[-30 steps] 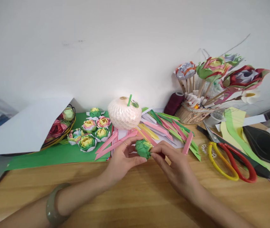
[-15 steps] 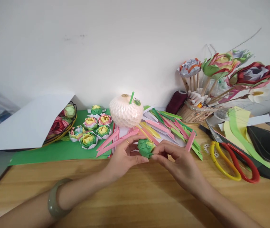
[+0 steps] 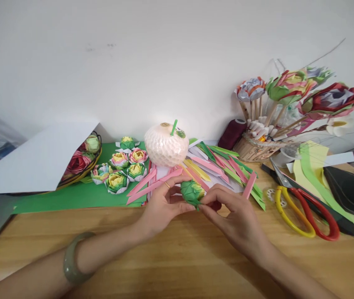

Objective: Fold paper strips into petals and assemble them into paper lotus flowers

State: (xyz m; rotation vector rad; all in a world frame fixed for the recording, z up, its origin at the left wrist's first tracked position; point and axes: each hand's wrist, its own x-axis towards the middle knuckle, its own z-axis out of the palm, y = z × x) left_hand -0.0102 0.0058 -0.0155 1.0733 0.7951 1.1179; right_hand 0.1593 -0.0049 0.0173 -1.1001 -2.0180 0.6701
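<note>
Holding a paper flower [image 3: 191,191], petal [image 3: 197,202] seemingly pinched.

The wood-grained worktop [image 3: 177,257] is running along the wall over there; a green sheet [image 3: 71,198] is lying at its left, folded paper strips [image 3: 250,185] are fanning across the middle, and yellow-and-red-handled scissors [image 3: 284,180] are resting open towards the right.

A craft corner — scissors [image 3: 285,181], paper strips [image 3: 207,165], paper flowers [image 3: 117,182].
</note>
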